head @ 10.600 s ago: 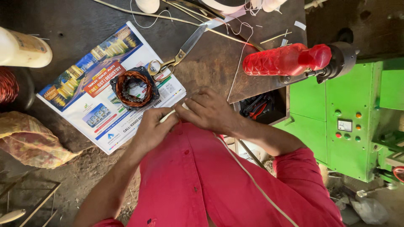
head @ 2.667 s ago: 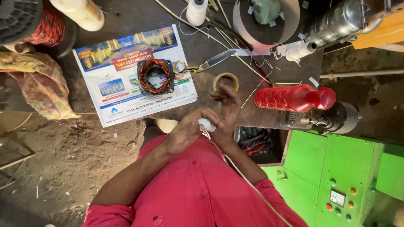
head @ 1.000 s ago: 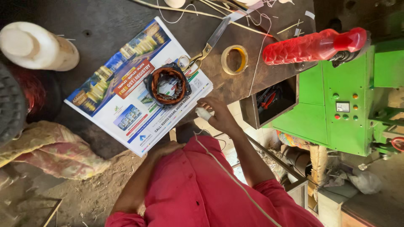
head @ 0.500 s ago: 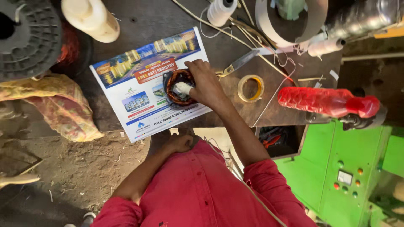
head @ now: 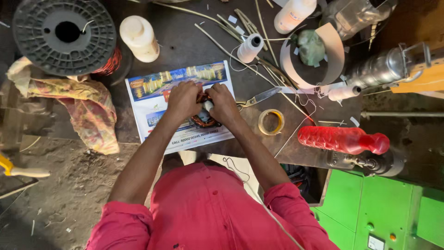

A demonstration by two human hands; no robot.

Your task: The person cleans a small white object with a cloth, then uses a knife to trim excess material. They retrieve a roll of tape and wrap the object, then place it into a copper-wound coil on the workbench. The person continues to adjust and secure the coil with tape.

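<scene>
Left hand [head: 184, 98] and right hand [head: 222, 103] both clasp copper-wound round stator coil [head: 203, 121] on printed paper flyer [head: 159, 83]; winding-dressing step apparently in hand; next move likely calls for firm steadying grip.

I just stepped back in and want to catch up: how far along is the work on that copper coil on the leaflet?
Laid out: the wound coil sits on the leaflet, with scissors, tape roll and thread spool beside it. In hand: the left hand and right hand both grip the coil, a small white piece between the fingers. What remains cannot be judged; the hands hide most of it.

Workshop, wire spool [head: 64, 37], green machine [head: 393, 213], dirt floor [head: 60, 194]
</scene>
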